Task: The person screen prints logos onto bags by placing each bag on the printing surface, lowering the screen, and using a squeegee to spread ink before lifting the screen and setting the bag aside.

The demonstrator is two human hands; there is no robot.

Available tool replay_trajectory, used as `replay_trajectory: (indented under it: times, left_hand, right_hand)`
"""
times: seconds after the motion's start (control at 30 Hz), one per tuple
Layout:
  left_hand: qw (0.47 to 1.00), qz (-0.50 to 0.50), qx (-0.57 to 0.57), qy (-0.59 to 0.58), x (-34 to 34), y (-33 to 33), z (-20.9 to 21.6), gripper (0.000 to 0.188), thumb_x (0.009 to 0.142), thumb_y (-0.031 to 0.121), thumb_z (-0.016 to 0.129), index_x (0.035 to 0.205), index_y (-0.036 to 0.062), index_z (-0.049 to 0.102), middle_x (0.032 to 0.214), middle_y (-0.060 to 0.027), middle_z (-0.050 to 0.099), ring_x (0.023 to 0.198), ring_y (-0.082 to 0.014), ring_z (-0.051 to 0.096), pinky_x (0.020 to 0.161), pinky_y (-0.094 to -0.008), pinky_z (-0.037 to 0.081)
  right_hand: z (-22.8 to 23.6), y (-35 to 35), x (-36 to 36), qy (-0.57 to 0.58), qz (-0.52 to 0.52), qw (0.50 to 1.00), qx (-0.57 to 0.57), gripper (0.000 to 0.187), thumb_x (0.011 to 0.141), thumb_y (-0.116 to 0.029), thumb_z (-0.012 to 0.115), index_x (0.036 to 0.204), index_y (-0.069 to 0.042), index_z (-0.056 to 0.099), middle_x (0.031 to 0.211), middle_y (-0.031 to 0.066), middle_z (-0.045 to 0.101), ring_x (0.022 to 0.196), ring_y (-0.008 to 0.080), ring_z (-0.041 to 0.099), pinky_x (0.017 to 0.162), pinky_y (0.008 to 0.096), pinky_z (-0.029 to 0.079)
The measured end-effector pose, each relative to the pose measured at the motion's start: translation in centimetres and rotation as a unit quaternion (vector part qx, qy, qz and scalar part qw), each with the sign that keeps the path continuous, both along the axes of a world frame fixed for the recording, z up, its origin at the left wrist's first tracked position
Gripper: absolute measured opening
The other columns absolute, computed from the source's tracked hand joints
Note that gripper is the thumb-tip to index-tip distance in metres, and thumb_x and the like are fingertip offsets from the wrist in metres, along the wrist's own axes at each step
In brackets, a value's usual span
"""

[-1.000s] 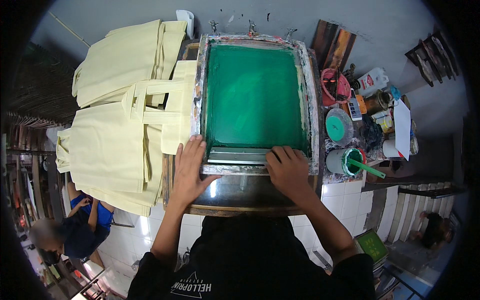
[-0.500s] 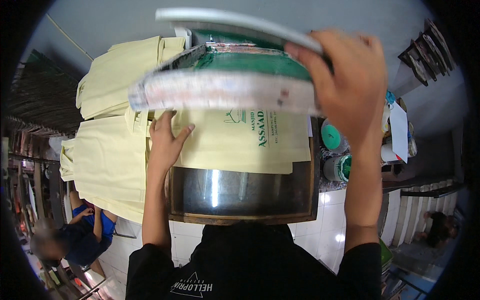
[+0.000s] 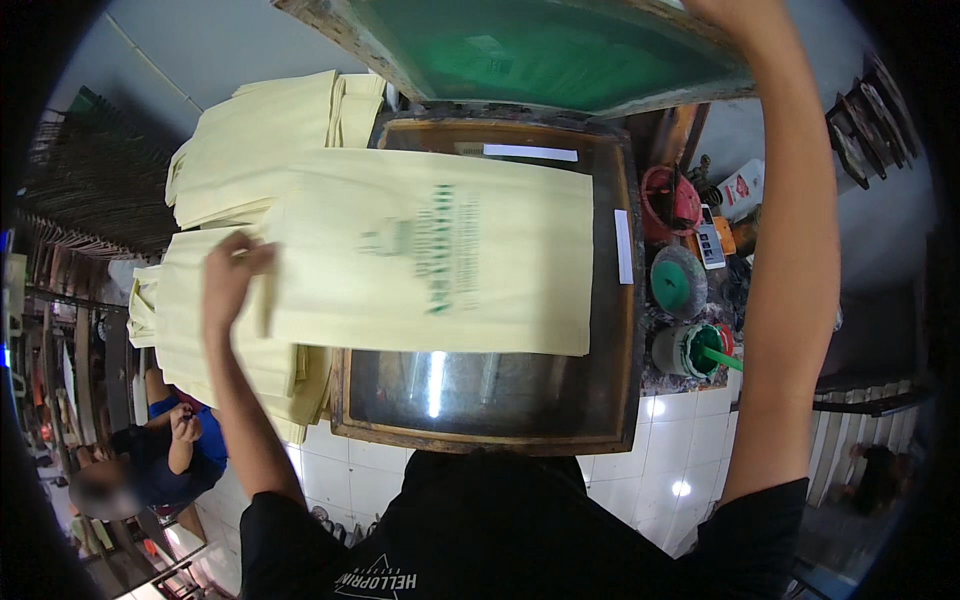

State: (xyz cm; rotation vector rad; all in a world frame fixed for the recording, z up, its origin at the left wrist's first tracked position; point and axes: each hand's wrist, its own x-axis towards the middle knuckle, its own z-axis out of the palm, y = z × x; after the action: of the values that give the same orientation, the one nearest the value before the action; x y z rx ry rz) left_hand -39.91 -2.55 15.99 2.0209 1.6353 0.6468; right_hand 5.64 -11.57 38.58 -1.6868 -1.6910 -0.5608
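Note:
My left hand pinches the left end of a pale yellow cloth bag that bears a green print. The bag lies over a dark glass-topped board with a wooden rim, and its print is smeared by motion. At the top edge of the view, my right hand grips a printing screen by its right side, with the fingers partly cut off. The screen has green mesh and is tilted up above the board's far side.
Stacks of pale yellow bags stand to the left. On the right are a paint tub with a green-handled tool, a round green-topped container, a red bowl and a phone. Another person sits at lower left.
My right hand has swung the screen up and away, uncovering the board. My left hand has closed on the bag and pulled it leftward.

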Motion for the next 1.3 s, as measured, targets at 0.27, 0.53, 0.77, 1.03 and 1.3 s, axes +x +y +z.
replay_trajectory:
  times: [0.27, 0.53, 0.77, 1.03, 1.3]
  left_hand:
    - [0.969, 0.059, 0.218, 0.099, -1.3, 0.5, -3.9, 0.053, 0.088, 0.024, 0.078, 0.133, 0.0033, 0.061, 0.124, -0.023, 0.067, 0.116, -0.0389, 0.063, 0.1, -0.0454, 0.049]
    - [0.937, -0.299, 0.114, 0.142, 25.6, -6.1, -11.8, 0.032, 0.08, 0.005, 0.067, 0.111, -0.0044, 0.064, 0.116, -0.023, 0.063, 0.112, -0.0395, 0.059, 0.097, -0.0485, 0.047]
    - [0.891, -0.363, 0.148, 0.229, 27.2, -4.6, -12.9, 0.018, 0.081, 0.009, 0.064, 0.095, -0.0029, 0.065, 0.104, -0.0228, 0.065, 0.103, -0.0408, 0.062, 0.089, -0.0504, 0.049]
    - [0.893, -0.389, 0.12, 0.19, 31.4, -4.5, -10.8, 0.022, 0.084, 0.017, 0.062, 0.092, -0.0032, 0.065, 0.099, -0.0226, 0.068, 0.101, -0.0383, 0.065, 0.091, -0.0493, 0.05]
    - [0.924, -0.316, 0.068, 0.203, 41.2, -6.3, -10.9, 0.087, 0.091, 0.065, 0.059, 0.16, 0.0183, 0.033, 0.165, -0.0258, 0.022, 0.155, -0.0456, 0.012, 0.121, -0.0664, 0.013]
  right_hand:
    - [0.8, 1.6, 1.0, -0.04, 0.003, 0.999, -0.007, 0.04, 0.087, -0.032, 0.073, 0.097, 0.007, 0.074, 0.087, 0.0305, 0.071, 0.082, 0.0435, 0.07, 0.078, 0.0469, 0.053]
    - [0.7, 2.3, 2.8, -0.043, 0.072, 0.996, 0.001, 0.045, 0.087, -0.031, 0.073, 0.102, 0.011, 0.074, 0.094, 0.0331, 0.071, 0.088, 0.0437, 0.071, 0.084, 0.0454, 0.054]
    - [0.8, 1.3, 2.0, 0.004, 0.063, 0.997, -0.034, 0.041, 0.089, -0.027, 0.074, 0.104, 0.011, 0.074, 0.097, 0.0328, 0.072, 0.09, 0.0421, 0.071, 0.087, 0.0451, 0.055]
    - [0.6, 0.7, 2.4, 0.0, 0.077, 0.996, -0.049, 0.038, 0.091, -0.029, 0.072, 0.1, 0.008, 0.076, 0.095, 0.0295, 0.073, 0.088, 0.0402, 0.072, 0.084, 0.0462, 0.055]
    - [0.5, 1.2, 2.1, -0.036, 0.065, 0.997, -0.034, 0.039, 0.092, -0.031, 0.072, 0.096, 0.008, 0.076, 0.094, 0.0303, 0.072, 0.089, 0.0425, 0.07, 0.084, 0.0468, 0.055]
